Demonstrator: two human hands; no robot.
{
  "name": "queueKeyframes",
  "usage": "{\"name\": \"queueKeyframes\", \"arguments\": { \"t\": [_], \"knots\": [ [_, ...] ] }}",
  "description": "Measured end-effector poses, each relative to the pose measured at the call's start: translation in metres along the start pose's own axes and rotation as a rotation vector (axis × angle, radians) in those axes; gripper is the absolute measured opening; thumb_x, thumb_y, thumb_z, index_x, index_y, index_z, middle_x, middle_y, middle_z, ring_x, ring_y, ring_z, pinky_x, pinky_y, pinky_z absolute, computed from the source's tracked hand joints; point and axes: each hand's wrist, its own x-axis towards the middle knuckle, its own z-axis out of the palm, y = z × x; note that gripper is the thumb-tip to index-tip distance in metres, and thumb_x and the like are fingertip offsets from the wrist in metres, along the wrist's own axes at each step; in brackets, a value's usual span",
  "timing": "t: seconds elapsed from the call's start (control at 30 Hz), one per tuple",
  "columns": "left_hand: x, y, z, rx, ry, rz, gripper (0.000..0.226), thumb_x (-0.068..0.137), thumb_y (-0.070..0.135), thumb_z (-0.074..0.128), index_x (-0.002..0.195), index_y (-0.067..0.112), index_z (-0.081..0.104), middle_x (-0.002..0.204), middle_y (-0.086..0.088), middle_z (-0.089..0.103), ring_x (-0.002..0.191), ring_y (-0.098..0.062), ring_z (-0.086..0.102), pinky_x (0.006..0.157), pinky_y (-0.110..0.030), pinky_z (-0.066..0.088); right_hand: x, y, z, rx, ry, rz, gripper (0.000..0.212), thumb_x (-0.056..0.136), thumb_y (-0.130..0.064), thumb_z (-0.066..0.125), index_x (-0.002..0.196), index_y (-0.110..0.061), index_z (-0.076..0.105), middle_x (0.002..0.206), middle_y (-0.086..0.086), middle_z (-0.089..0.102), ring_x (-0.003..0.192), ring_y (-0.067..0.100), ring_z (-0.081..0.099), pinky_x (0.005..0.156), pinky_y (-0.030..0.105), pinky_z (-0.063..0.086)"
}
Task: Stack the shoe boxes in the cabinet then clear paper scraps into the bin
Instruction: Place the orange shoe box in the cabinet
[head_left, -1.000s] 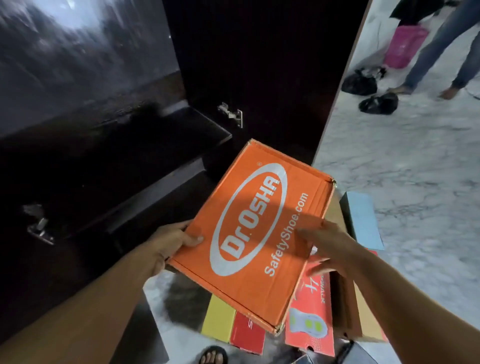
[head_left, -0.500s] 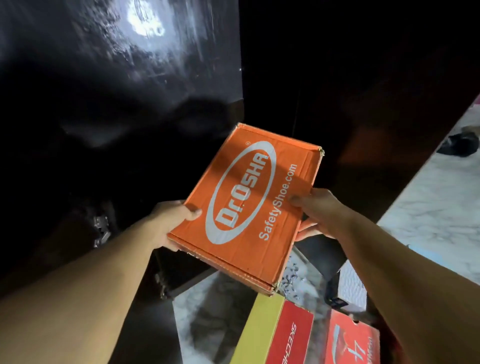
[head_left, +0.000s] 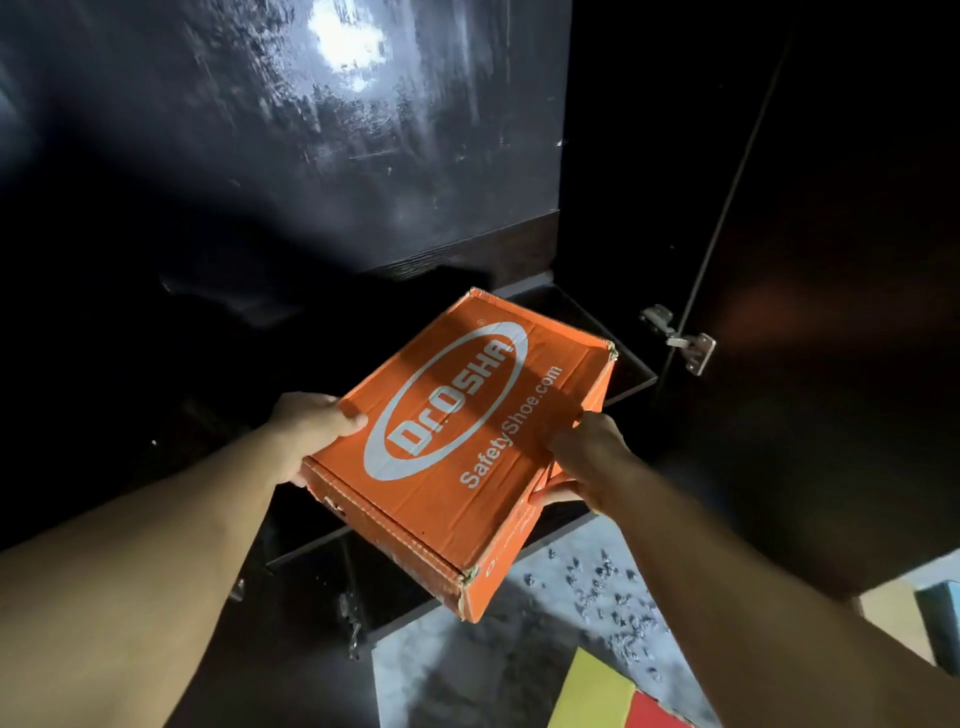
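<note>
A dark, glossy cabinet (head_left: 322, 171) fills the background, its door (head_left: 831, 260) swung open to the right on a metal hinge (head_left: 680, 340), above a pale marbled floor (head_left: 467, 670). An orange shoe box (head_left: 467, 441) is held in the air in front of the cabinet's open shelf (head_left: 597, 338), its far corner reaching over the shelf's front edge and its near corner hanging out above the floor. The box is carried level with its lid up. The left hand (head_left: 311, 431) is clamped on the long left edge, thumb over the lid and fingers curled beneath. The right hand (head_left: 587, 462) is clamped on the right edge, fingers wrapped under the side wall. The box is judged to be stiff corrugated card, light to moderate in weight. Its corners look worn, so they may crush if squeezed. The opposite long edges are judged the soundest place to take hold, with support underneath should the lid be loose. Small paper scraps (head_left: 613, 597) are scattered on the floor near the cabinet's lower front edge. A yellow and red box (head_left: 597, 696) lies on the floor at the bottom edge of the view, and a blue box (head_left: 943, 618) is cut off at the right.
</note>
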Motion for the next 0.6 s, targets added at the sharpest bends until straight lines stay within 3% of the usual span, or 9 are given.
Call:
{"name": "queueKeyframes", "arguments": {
  "t": [0.07, 0.2, 0.27, 0.33, 0.37, 0.43, 0.5, 0.57, 0.6],
  "knots": [
    [0.011, -0.011, -0.001, 0.003, -0.005, -0.015, 0.027, 0.088, 0.024, 0.070, 0.112, 0.013, 0.062, 0.099, -0.012, 0.064, 0.088, -0.032, 0.061, 0.057, -0.037, 0.049, 0.004, 0.001, 0.013, -0.024, 0.022, -0.017, 0.042, 0.094, -0.022, 0.060, 0.133, -0.012, 0.047, 0.116, 0.015, 0.062, 0.069, 0.035, 0.072, 0.061, 0.047, 0.062],
    [0.017, -0.020, 0.004, -0.099, 0.175, 0.037, 0.027, 0.086, 0.023, 0.073, 0.107, 0.010, 0.063, 0.110, -0.017, 0.067, 0.102, -0.039, 0.066, 0.080, -0.047, 0.057, 0.007, -0.002, 0.029, -0.002, 0.066, -0.036, 0.062, 0.092, -0.018, 0.063, 0.143, -0.026, 0.028, 0.112, 0.011, 0.054, 0.060, 0.035, 0.073, 0.060, 0.045, 0.062],
    [0.015, -0.022, 0.013, -0.111, 0.357, -0.013, 0.054, 0.082, 0.025, 0.077, 0.127, 0.007, 0.053, 0.128, -0.021, 0.056, 0.115, -0.043, 0.059, 0.089, -0.050, 0.053, 0.009, -0.005, 0.035, 0.088, 0.049, -0.034, 0.071, 0.089, -0.011, 0.066, 0.143, -0.027, 0.022, 0.103, 0.011, 0.053, 0.057, 0.033, 0.072, 0.061, 0.045, 0.063],
    [0.006, -0.023, 0.027, -0.157, 0.470, -0.099, 0.073, 0.076, 0.029, 0.081, 0.135, 0.005, 0.046, 0.135, -0.023, 0.050, 0.117, -0.043, 0.056, 0.093, -0.051, 0.052, 0.009, -0.008, 0.046, 0.097, -0.014, -0.040, 0.056, 0.089, -0.006, 0.064, 0.132, -0.013, 0.029, 0.100, 0.016, 0.057, 0.062, 0.031, 0.072, 0.061, 0.040, 0.063],
    [0.001, -0.024, 0.035, -0.208, 0.456, -0.140, 0.069, 0.075, 0.031, 0.080, 0.131, 0.004, 0.049, 0.130, -0.022, 0.055, 0.112, -0.041, 0.060, 0.091, -0.051, 0.054, 0.010, -0.009, 0.051, 0.095, -0.025, -0.029, 0.051, 0.090, -0.004, 0.062, 0.129, -0.010, 0.029, 0.100, 0.018, 0.058, 0.064, 0.031, 0.072, 0.062, 0.038, 0.063],
    [-0.009, -0.026, 0.050, -0.306, 0.403, -0.235, 0.050, 0.083, 0.031, 0.073, 0.122, 0.004, 0.056, 0.119, -0.018, 0.063, 0.105, -0.040, 0.064, 0.087, -0.049, 0.055, 0.014, -0.012, 0.058, 0.123, 0.012, 0.006, 0.078, 0.087, -0.002, 0.066, 0.141, -0.022, 0.014, 0.097, 0.017, 0.057, 0.067, 0.032, 0.073, 0.065, 0.041, 0.063],
    [-0.013, -0.027, 0.056, -0.327, 0.388, -0.271, 0.040, 0.089, 0.027, 0.068, 0.119, 0.003, 0.057, 0.118, -0.018, 0.064, 0.107, -0.041, 0.064, 0.090, -0.051, 0.053, 0.026, -0.018, 0.057, -0.055, 0.096, -0.053, 0.117, 0.075, -0.010, 0.080, 0.149, -0.032, -0.008, 0.120, 0.022, 0.054, 0.089, 0.034, 0.071, 0.068, 0.041, 0.062],
    [-0.011, -0.026, 0.051, -0.306, 0.387, -0.269, 0.039, 0.091, 0.027, 0.067, 0.118, 0.001, 0.058, 0.119, -0.020, 0.064, 0.106, -0.041, 0.064, 0.092, -0.052, 0.054, 0.042, -0.028, 0.043, -0.341, 0.236, -0.163, 0.140, 0.061, -0.027, 0.090, 0.151, -0.034, -0.017, 0.152, 0.022, 0.025, 0.123, 0.041, 0.052, 0.083, 0.047, 0.058],
    [-0.009, -0.025, 0.046, -0.286, 0.389, -0.258, 0.039, 0.091, 0.027, 0.066, 0.118, 0.000, 0.059, 0.119, -0.021, 0.065, 0.105, -0.041, 0.065, 0.091, -0.051, 0.054, 0.048, -0.034, 0.035, -0.449, 0.271, -0.211, 0.140, 0.060, -0.033, 0.091, 0.153, -0.033, -0.015, 0.160, 0.016, 0.011, 0.133, 0.041, 0.043, 0.094, 0.047, 0.053]
  ]
}}
